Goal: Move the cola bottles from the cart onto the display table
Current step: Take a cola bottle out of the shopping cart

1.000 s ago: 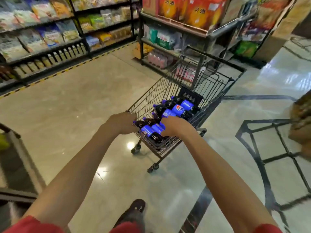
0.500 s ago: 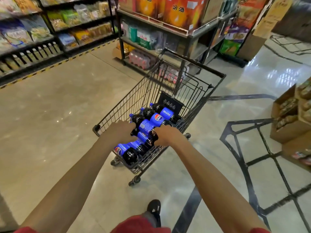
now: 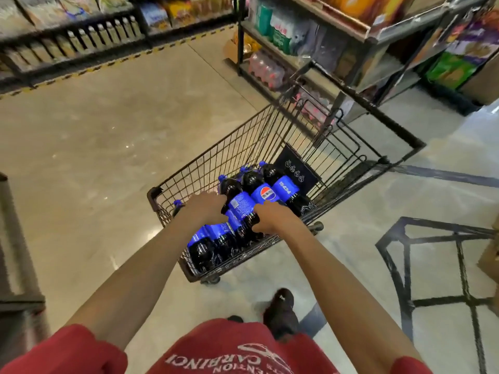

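Note:
A black wire cart (image 3: 172, 238) stands on the floor right in front of me. Several cola bottles (image 3: 266, 195) with blue labels and blue caps lie in its basket. My left hand (image 3: 205, 207) reaches into the basket and curls over the upper part of a bottle in the middle of the pile. My right hand (image 3: 271, 217) is closed on the lower part of a blue-labelled bottle (image 3: 241, 206) that lies between the two hands. I cannot tell whether both hands grip the same bottle. No display table is recognisable in view.
A metal rack (image 3: 359, 63) with boxes and drink packs stands just behind the cart. Long snack shelves (image 3: 81, 36) line the far left. A dark structure (image 3: 16, 238) is at my left, a cardboard box (image 3: 490, 252) at the right edge. My shoe (image 3: 280, 306) is below the cart.
I have stepped nearer, so the cart now sits closer and lower in view and looks turned. Both hands stayed in the basket and now rest further in on the bottles.

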A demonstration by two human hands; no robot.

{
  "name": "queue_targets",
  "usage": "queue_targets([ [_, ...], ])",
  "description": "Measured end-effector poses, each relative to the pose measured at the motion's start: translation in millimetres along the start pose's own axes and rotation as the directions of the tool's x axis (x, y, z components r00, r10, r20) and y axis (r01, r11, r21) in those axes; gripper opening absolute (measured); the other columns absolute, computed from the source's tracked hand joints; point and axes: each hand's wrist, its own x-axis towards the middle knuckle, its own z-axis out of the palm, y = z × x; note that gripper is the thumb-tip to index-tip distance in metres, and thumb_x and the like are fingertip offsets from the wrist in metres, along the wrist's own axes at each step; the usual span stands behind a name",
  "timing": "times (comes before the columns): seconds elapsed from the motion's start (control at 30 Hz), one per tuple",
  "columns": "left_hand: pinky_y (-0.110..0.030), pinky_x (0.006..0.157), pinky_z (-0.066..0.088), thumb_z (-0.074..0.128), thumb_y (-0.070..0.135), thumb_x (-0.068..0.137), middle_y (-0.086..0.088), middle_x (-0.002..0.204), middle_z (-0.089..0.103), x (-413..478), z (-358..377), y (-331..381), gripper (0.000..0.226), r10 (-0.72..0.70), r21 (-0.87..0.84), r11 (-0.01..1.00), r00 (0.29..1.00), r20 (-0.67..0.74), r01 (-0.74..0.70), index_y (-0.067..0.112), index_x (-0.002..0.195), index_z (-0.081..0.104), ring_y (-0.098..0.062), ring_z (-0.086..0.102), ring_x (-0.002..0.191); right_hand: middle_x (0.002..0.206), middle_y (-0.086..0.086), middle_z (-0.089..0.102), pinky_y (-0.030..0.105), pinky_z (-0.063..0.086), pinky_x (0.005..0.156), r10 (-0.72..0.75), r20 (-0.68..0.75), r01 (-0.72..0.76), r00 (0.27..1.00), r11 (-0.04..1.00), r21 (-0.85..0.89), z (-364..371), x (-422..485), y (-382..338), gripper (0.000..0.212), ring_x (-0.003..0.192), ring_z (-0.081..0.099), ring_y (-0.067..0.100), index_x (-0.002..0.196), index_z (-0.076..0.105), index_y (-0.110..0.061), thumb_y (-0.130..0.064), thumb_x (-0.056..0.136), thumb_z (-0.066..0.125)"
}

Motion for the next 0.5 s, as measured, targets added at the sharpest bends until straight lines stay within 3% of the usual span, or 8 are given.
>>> queue_targets([
  [0.2,-0.036,0.074,0.041,0.058,0.046,0.094,-0.005,0.114,0.062,48,9,13,0.038,-0.112,-0.119,0.986,0.993,0.049,0.117,0.017,0.12,0.054,-0.026,0.059,0.105,0.138,0.014,0.052,0.041,0.046,0.093,-0.049,0.025,0.051,0.998,0.993,-0.108,-8,47,34,0.048,0.125,0.054,0.034,0.138,0.047,-0.01,-0.032,0.097,0.058],
  [0.5,-0.042,0.083,0.048,0.059,0.044,0.094,-0.011,0.124,0.058,106,29,30,0.044,-0.295,-0.338,0.888,0.95,0.104,0.313,0.014,0.126,0.052,-0.032,0.059,0.111,0.14,0.014,0.054,0.044,0.047,0.097,-0.191,0.13,0.217,0.973,0.947,-0.238,-11,113,80,0.049,0.127,0.054,0.035,0.14,0.048,-0.01,-0.033,0.098,0.059],
])
